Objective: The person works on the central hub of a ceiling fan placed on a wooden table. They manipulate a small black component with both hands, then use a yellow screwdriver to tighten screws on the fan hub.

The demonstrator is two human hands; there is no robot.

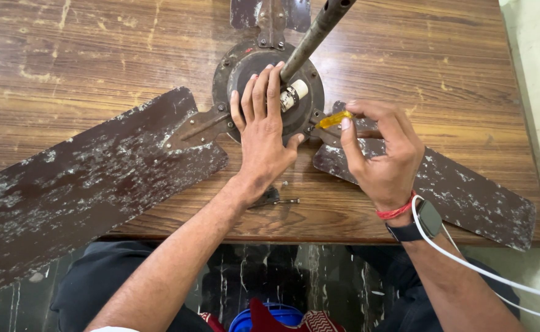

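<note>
bare forearms, red wrist thread [396,212], black smartwatch [422,222], dark trousers [107,276]

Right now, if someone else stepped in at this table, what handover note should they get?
Left hand: flat on the ceiling fan motor hub, holding nothing. Right hand: pinching a yellow-handled screwdriver, tip at the hub's edge where the right blade's bracket meets it. The fan lies on a wooden table, downrod sticking up, all three blades attached. A loose screw and small metal part lie by the left wrist. Blades not yet off.
</note>
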